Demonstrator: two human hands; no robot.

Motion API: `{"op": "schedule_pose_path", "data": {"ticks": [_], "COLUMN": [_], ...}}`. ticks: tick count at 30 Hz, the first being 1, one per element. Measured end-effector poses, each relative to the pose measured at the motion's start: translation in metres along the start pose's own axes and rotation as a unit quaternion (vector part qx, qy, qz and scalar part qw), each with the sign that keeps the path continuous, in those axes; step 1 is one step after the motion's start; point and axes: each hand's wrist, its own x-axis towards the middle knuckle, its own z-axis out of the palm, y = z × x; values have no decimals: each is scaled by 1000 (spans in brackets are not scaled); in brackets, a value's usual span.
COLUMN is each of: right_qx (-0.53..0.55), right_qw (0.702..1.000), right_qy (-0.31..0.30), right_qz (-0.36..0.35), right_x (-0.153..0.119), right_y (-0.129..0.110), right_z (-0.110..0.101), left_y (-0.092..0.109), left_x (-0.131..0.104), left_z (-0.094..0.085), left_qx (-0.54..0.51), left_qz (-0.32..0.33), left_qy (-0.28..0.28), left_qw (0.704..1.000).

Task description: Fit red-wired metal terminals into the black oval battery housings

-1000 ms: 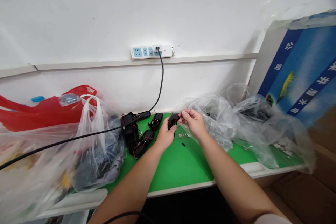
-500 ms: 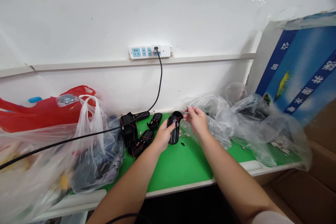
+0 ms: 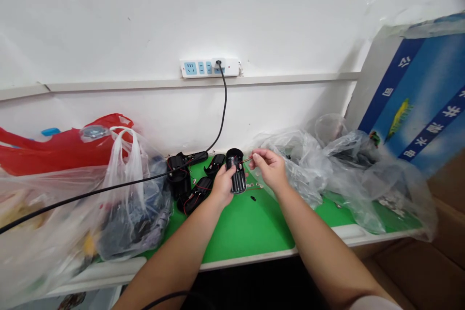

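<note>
My left hand (image 3: pixel 224 184) is closed around a black plastic housing (image 3: pixel 238 179) with a rounded, hollow upper end and a ribbed lower part. From its inside, thin red and dark wires (image 3: pixel 247 160) run out to the right. My right hand (image 3: pixel 269 168) pinches the ends of these wires between thumb and fingers. Several similar black housings (image 3: pixel 196 193) with red wires lie to the left of my left hand. A small black piece (image 3: pixel 253 198) and several little metal parts (image 3: pixel 254 185) lie on the green mat (image 3: pixel 250 232) below the hands.
Clear plastic bags (image 3: pixel 301 164) with parts lie at the right, before a blue printed box (image 3: pixel 417 101). White and clear bags (image 3: pixel 134 203) and a red bag (image 3: pixel 65 150) crowd the left. A black cable (image 3: pixel 224 101) hangs from the power strip (image 3: pixel 196 69) and crosses leftward.
The black housing has turned in my left hand, and its hollow end now stands more upright and further left. My right hand keeps its pinch on the wires and has shifted slightly.
</note>
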Motion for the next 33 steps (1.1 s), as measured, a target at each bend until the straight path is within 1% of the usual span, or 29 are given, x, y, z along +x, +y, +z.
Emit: {"op": "schedule_pose_path", "data": {"ticks": [3,6,9,11,15,18,20,23,28,31,33], "right_qx": [-84,-173,-208,-215,-225,-215,-213,-210,-216,-229,-204], "right_qw": [994,973,953,944,934,926,917,905,905,894,897], "right_qy": [8,3,-19,-47,-110,-133,-163,-214,-238,-296,-327], "right_qz": [-65,-153,-220,-245,-256,-280,-296,-301,-277,-245,-215], "right_x": [-5,-8,-9,-10,-12,-13,-13,-12,-15,-16,-14], "right_y": [4,6,2,-3,-4,-2,-2,-2,-4,-10,-17], "right_z": [1,1,2,3,2,0,0,0,4,6,3], "left_y": [1,2,4,5,11,18,22,25,24,26,28], "left_x": [3,6,6,6,4,4,3,3,3,3,1], "left_z": [-2,-3,-2,-1,-1,-2,-3,-3,-6,-6,-5], "left_qx": [-17,-34,-47,-51,-70,-99,-115,-124,-100,-89,-80], "left_qz": [16,35,50,57,53,17,-3,2,44,61,63], "left_qy": [11,27,36,44,55,39,25,21,48,65,75], "left_qw": [1000,998,997,996,995,994,993,992,993,992,992]}}
